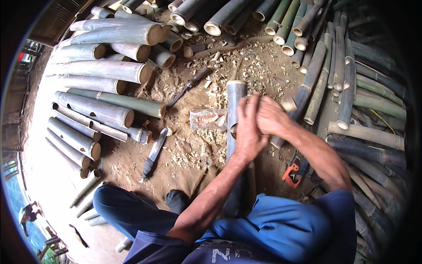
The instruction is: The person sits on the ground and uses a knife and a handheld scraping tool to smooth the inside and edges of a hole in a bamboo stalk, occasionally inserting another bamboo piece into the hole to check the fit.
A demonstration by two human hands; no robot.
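Bamboo tube being worked: we see a long grey-green bamboo tube with a pale cut rim [237, 99] running from beyond our hands back toward our lap; its far end shows clear of the fingers.
Tube against hands: it lies under and to the left of our joined hands, its right edge partly covered by the left one; a dark opening shows in its wall just beside that hand.
Left hand: our left hand [251, 125] sits over the tube with its fingers together and pointing away from us; we cannot tell what it grasps.
Right hand: our right hand [272, 115] presses against the left one, fingers bent; its grip is hidden, so we cannot tell what it holds. A small pale blurred piece [289, 104] shows just beside it.
Block: a worn, reddish-brown rectangular block [207, 119] meets the tube's left side.
Loose tools: on the brown ground [127, 169], left of the tube, we have a dark-handled chisel-like tool [190, 86] and a black-wrapped metal blade [154, 152]; an orange handle [290, 175] lies to the right.
Surroundings: pale wood chips [217, 88] scatter around the block; cut bamboo lengths [105, 70] lie in rows at left.
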